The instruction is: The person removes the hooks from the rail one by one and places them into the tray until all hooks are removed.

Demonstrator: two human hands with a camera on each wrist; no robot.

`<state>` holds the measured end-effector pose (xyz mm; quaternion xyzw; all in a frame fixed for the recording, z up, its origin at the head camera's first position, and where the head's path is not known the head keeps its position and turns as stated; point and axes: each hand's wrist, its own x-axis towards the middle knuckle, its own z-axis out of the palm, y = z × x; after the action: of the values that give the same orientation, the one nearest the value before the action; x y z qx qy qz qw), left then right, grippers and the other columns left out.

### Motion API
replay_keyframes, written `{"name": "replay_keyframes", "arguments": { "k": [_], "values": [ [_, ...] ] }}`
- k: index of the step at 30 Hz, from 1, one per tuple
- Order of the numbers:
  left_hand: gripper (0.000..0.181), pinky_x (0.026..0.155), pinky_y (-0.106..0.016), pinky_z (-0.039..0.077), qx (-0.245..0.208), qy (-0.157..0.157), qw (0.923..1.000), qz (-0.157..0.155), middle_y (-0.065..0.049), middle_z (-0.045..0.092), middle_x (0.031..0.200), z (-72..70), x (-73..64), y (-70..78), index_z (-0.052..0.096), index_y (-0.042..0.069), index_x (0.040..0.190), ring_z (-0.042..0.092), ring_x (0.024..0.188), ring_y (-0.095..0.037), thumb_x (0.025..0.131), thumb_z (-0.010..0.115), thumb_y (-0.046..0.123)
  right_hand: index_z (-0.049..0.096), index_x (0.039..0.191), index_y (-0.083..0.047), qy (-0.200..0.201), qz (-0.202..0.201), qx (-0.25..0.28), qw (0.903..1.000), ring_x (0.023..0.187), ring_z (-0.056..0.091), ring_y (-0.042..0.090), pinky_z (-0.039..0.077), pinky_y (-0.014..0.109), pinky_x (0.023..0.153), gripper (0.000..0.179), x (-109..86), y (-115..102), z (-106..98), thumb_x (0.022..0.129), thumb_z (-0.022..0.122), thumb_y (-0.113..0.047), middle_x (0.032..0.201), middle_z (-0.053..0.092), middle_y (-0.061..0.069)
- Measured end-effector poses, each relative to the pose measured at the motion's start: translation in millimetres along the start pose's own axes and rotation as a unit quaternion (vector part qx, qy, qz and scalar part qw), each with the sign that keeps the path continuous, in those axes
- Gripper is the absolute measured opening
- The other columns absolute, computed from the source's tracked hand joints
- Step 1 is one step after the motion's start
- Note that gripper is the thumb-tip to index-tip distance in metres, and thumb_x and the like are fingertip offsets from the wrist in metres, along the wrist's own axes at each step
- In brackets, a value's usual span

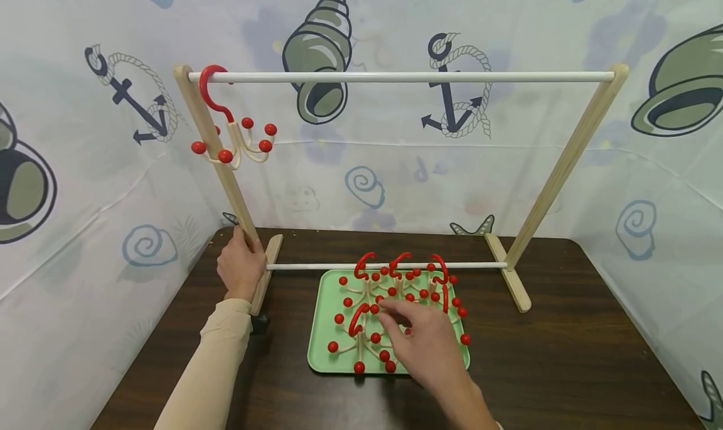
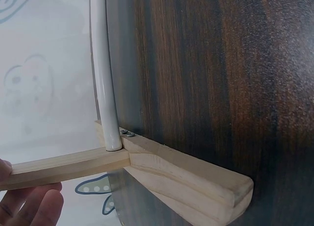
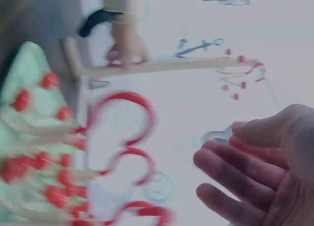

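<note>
My left hand [image 1: 241, 265] grips the left wooden upright [image 1: 228, 182] of a rack near its foot. In the left wrist view its fingers curl round that upright [image 2: 73, 168]. My right hand [image 1: 429, 342] hovers over a green tray [image 1: 323, 304], its fingers loosely bent and holding nothing, as the right wrist view also shows. On the tray stand several cream multi-armed hangers with red ball tips and red hooks [image 1: 357, 320]; the right hand hides some of them. One more such hanger [image 1: 234, 142] hangs by its red hook from the left end of the top white rod [image 1: 395, 77].
The rack stands on a dark wood table [image 1: 570, 354]. Its lower white rod [image 1: 305, 267] passes just behind the tray. The right upright [image 1: 565, 166] and its foot [image 1: 511, 276] stand to the tray's right. A patterned cloth [image 1: 384, 122] surrounds the table.
</note>
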<state>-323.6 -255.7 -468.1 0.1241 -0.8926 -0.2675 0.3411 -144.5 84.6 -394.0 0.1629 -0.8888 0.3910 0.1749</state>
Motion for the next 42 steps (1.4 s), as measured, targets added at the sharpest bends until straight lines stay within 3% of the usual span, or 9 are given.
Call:
{"name": "replay_keyframes", "arguments": {
  "k": [3,7,13,20,25,31,34,38,42],
  "values": [
    [0.02,0.06,-0.061,0.044,-0.001,0.003,1.0,0.003,-0.021,0.066,0.082,-1.2,0.2,1.1,0.057,0.002,0.106,0.063,0.073,-0.048,0.09,0.061,0.014,0.076,0.105,-0.013,0.028,-0.045,0.015,0.9985,0.078,0.066,-0.002,0.053,0.025,0.069,0.019,17.9,-7.5,-16.5,0.086,0.076,-0.014,0.09,0.074,-0.008],
    [0.02,0.06,-0.061,0.044,-0.002,0.006,1.0,0.004,-0.021,0.066,0.081,-1.5,0.1,1.0,0.057,0.003,0.106,0.063,0.073,-0.048,0.09,0.062,0.014,0.074,0.107,-0.012,0.034,-0.103,0.038,0.9934,0.078,0.066,0.0,0.053,0.026,0.07,0.019,43.6,-16.3,-26.8,0.088,0.074,-0.012,0.091,0.073,-0.007],
    [0.02,0.059,-0.061,0.044,-0.002,0.003,1.0,0.005,-0.02,0.066,0.081,1.0,0.6,-2.0,0.057,0.003,0.106,0.063,0.072,-0.047,0.091,0.061,0.016,0.071,0.114,-0.011,0.005,-0.133,0.064,0.989,0.086,0.067,0.003,0.053,0.024,0.075,0.026,81.8,-38.0,-21.3,0.088,0.073,-0.012,0.101,0.072,-0.004],
    [0.019,0.058,-0.062,0.043,0.001,0.009,0.9999,0.014,-0.02,0.065,0.08,4.3,1.5,-5.2,0.056,0.004,0.104,0.062,0.071,-0.048,0.091,0.061,0.017,0.062,0.13,-0.011,-0.046,-0.167,0.086,0.9812,0.106,0.065,0.012,0.049,0.024,0.086,0.04,136.1,-75.7,-6.2,0.091,0.07,-0.017,0.124,0.066,0.001],
    [0.018,0.058,-0.061,0.043,0.003,0.013,0.9998,0.018,-0.019,0.063,0.078,5.5,2.6,-7.0,0.055,0.005,0.102,0.062,0.07,-0.048,0.09,0.061,0.017,0.058,0.135,-0.009,-0.084,-0.154,0.106,0.9789,0.113,0.062,0.014,0.047,0.023,0.09,0.043,179.8,-105.4,6.9,0.093,0.067,-0.019,0.128,0.064,0.004],
    [0.018,0.059,-0.063,0.043,0.004,0.014,0.9999,0.008,-0.018,0.064,0.079,2.2,3.1,-10.3,0.056,0.005,0.103,0.063,0.072,-0.049,0.09,0.061,0.017,0.047,0.145,-0.014,-0.101,-0.137,0.057,0.9838,0.12,0.053,0.012,0.042,0.023,0.094,0.055,218.2,-137.9,27.0,0.095,0.064,-0.028,0.138,0.055,0.001],
    [0.018,0.06,-0.062,0.043,0.003,0.01,0.9999,0.007,-0.018,0.064,0.08,0.5,3.6,-9.4,0.056,0.005,0.103,0.063,0.074,-0.049,0.091,0.061,0.018,0.039,0.15,-0.016,-0.106,-0.13,0.035,0.9852,0.122,0.05,0.012,0.043,0.022,0.093,0.062,231.4,-148.7,36.5,0.095,0.063,-0.031,0.144,0.048,0.0],
    [0.018,0.061,-0.061,0.044,0.003,0.002,1.0,0.009,-0.018,0.064,0.081,0.2,3.2,-6.7,0.055,0.005,0.103,0.063,0.074,-0.048,0.092,0.06,0.018,0.029,0.154,-0.017,-0.131,-0.113,0.019,0.9847,0.133,0.042,0.01,0.039,0.026,0.101,0.069,244.9,-156.5,46.9,0.096,0.061,-0.034,0.152,0.04,-0.004],
    [0.017,0.062,-0.061,0.045,0.003,-0.002,1.0,0.004,-0.018,0.065,0.081,1.1,2.1,-3.7,0.056,0.005,0.103,0.063,0.073,-0.047,0.092,0.06,0.016,0.022,0.156,-0.018,-0.165,-0.102,0.034,0.9804,0.134,0.04,0.01,0.041,0.03,0.101,0.072,254.9,-160.7,52.1,0.097,0.058,-0.034,0.153,0.038,-0.005]
  ]
}}
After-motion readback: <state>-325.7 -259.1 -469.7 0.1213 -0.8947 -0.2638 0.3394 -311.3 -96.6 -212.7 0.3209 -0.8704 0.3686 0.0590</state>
